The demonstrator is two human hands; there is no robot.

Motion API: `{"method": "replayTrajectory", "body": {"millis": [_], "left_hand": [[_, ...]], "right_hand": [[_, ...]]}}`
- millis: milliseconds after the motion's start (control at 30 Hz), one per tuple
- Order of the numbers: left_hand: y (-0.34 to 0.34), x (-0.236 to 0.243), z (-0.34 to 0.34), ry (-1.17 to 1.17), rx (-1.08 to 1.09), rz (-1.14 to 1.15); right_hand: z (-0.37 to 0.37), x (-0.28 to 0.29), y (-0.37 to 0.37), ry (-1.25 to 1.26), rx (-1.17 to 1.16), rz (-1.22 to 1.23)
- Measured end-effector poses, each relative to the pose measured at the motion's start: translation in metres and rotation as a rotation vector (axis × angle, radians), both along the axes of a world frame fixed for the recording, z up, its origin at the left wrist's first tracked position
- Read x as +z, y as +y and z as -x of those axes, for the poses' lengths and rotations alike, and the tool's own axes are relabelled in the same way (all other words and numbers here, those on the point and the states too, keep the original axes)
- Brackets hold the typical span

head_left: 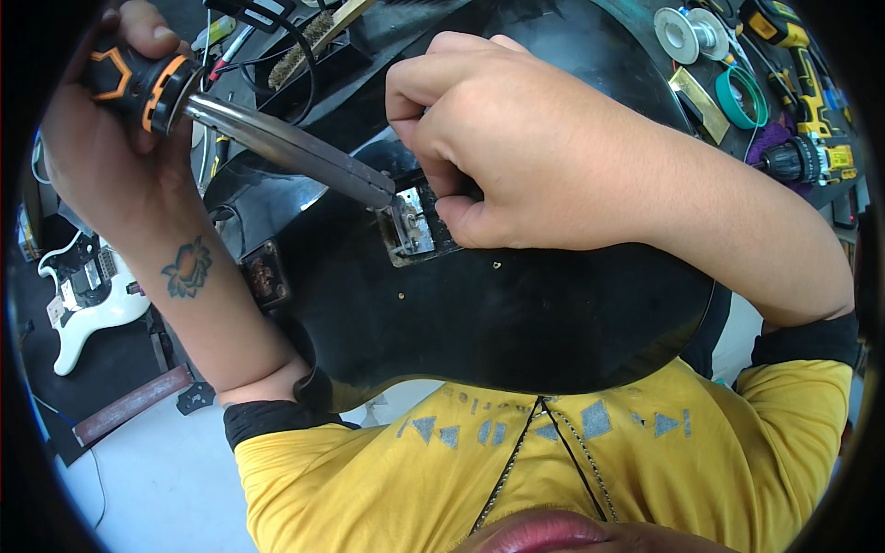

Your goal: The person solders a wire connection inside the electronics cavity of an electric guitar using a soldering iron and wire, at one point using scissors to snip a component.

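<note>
A glossy black guitar body (572, 313) lies back-up across my front. My left hand (111, 166), at the upper left, is closed around the black and orange handle of a large soldering iron (286, 147). The iron slants down to the right, its thick dark tip at a rectangular cavity. Inside that cavity sits a silvery metal block (413, 226), close beside the tip. Over the cavity's right side, my right hand (498, 138) is closed, thumb and fingers bent down into it. Whatever those fingers pinch is hidden behind the hand.
A white guitar body (97, 304) lies at the left, above a worn reddish-brown strip (129, 405). Far right hold a yellow and black cordless drill (816, 138), a green tape roll (740, 98) and a wire spool (687, 37). A brush (304, 60) and black cables lie at the back.
</note>
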State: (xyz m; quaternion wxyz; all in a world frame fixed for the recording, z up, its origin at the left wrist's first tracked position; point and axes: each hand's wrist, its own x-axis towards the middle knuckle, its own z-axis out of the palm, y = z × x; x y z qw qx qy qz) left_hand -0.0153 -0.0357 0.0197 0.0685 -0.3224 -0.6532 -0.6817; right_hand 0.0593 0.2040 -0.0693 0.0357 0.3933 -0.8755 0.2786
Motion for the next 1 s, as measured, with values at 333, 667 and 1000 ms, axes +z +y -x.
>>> {"method": "replayTrajectory", "body": {"millis": [333, 667, 1000], "left_hand": [[0.004, 0.001, 0.001, -0.021, 0.174, -0.099], [-0.041, 0.031, 0.01, -0.112, 0.016, -0.257], [-0.082, 0.029, 0.021, -0.11, -0.044, -0.336]], "right_hand": [[0.0, 0.0, 0.001, -0.006, -0.003, 0.023], [0.002, -0.008, 0.01, -0.03, 0.006, 0.18], [-0.023, 0.026, 0.065, 0.095, -0.102, 0.117]]}}
